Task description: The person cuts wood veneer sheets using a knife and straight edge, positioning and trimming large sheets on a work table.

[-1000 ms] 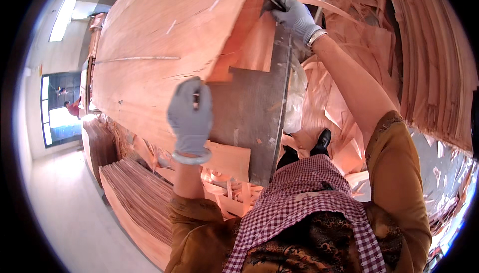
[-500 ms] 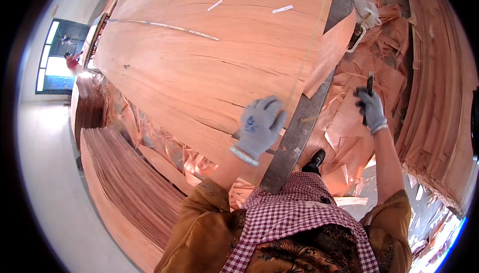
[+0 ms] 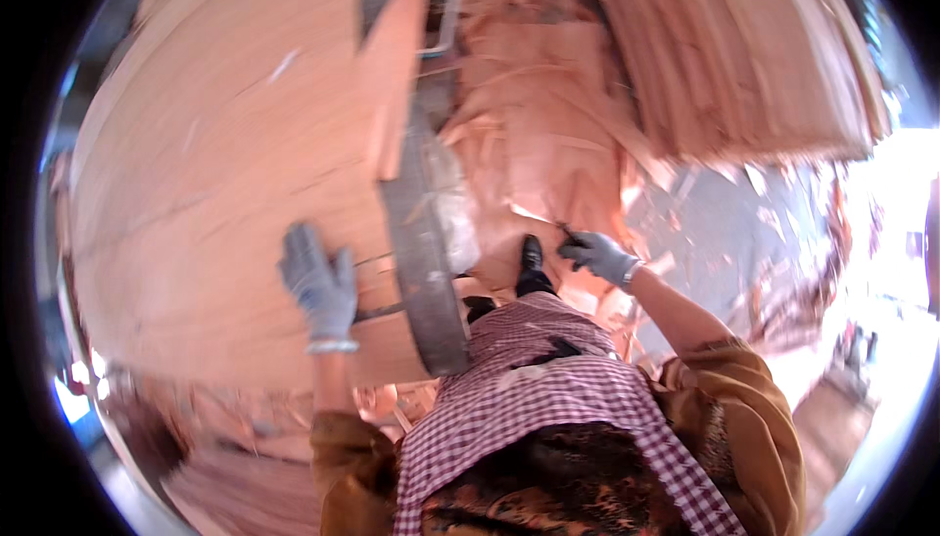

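My left hand point(image 3: 321, 286), in a grey glove, lies with fingers stretched out on a large reddish-brown wood veneer sheet point(image 3: 215, 164). Dark gaps run through the sheet just right of that hand. Also gloved, my right hand point(image 3: 599, 258) is off to the right, over the scrap-strewn floor, its fingers closed round a slim black tool point(image 3: 565, 232). Blur hides the tool's exact kind. A narrow veneer piece point(image 3: 392, 71) sticks up at the sheet's right edge, along a dark grey table edge point(image 3: 428, 262).
Veneer scraps point(image 3: 534, 135) cover the floor to the right of the table. A tall veneer stack point(image 3: 725, 56) stands at the far right. My shoe point(image 3: 532, 254) is among the scraps, and a white bag-like item point(image 3: 452, 218) sits against the table edge.
My view has swung to the right, so the sheet appears farther left. My left hand now lies flatter on the sheet. The right hand has come nearer my body, still holding the black tool.
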`<action>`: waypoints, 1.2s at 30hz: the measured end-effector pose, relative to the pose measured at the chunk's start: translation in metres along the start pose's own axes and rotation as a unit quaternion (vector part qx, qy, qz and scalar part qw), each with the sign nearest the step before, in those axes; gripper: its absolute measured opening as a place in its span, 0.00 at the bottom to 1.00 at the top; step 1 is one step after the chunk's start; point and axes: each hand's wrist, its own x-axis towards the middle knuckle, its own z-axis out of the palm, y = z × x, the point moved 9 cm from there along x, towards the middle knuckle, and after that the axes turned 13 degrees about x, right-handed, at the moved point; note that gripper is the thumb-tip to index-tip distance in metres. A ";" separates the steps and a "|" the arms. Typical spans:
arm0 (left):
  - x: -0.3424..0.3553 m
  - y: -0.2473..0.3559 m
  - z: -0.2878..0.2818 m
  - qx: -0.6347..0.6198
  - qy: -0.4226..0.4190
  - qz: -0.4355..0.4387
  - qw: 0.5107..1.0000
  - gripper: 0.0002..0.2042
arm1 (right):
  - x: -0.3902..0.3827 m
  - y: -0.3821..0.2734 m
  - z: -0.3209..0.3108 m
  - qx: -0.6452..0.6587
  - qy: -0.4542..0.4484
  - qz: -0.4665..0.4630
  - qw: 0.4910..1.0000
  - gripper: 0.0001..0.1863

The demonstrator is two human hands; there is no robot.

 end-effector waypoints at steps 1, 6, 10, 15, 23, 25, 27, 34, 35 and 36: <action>0.000 -0.006 0.001 0.011 -0.026 -0.026 0.999 0.29 | -0.009 0.019 0.001 0.043 0.024 0.060 0.997 0.14; 0.011 0.030 -0.038 -0.079 0.052 0.063 0.994 0.22 | -0.045 0.064 -0.004 -0.039 0.088 0.080 0.992 0.11; 0.039 0.080 -0.057 -0.131 0.064 0.136 0.980 0.20 | -0.077 0.114 -0.005 -0.017 0.121 0.118 0.985 0.09; 0.072 0.132 -0.051 -0.102 0.094 0.195 0.971 0.22 | -0.112 0.165 0.001 0.084 0.132 0.171 0.973 0.11; 0.116 0.137 0.031 0.121 -0.020 0.053 0.991 0.33 | -0.093 0.208 -0.115 0.135 0.258 0.177 0.940 0.12; 0.115 0.143 0.033 0.139 0.005 0.086 0.987 0.34 | -0.060 0.221 -0.161 0.044 0.247 0.195 0.948 0.13; 0.113 0.141 0.040 0.160 -0.019 0.090 0.983 0.34 | -0.022 0.234 -0.212 -0.012 0.242 0.189 0.952 0.13; 0.109 0.138 0.051 0.039 -0.113 0.004 0.993 0.33 | 0.137 0.309 -0.399 -0.174 0.297 0.206 0.916 0.12; 0.108 0.136 0.050 0.031 -0.135 -0.026 0.990 0.34 | 0.162 0.319 -0.417 -0.205 0.283 0.202 0.915 0.16; 0.107 0.135 0.053 0.016 -0.161 -0.046 0.986 0.36 | 0.185 0.329 -0.436 -0.237 0.271 0.202 0.911 0.20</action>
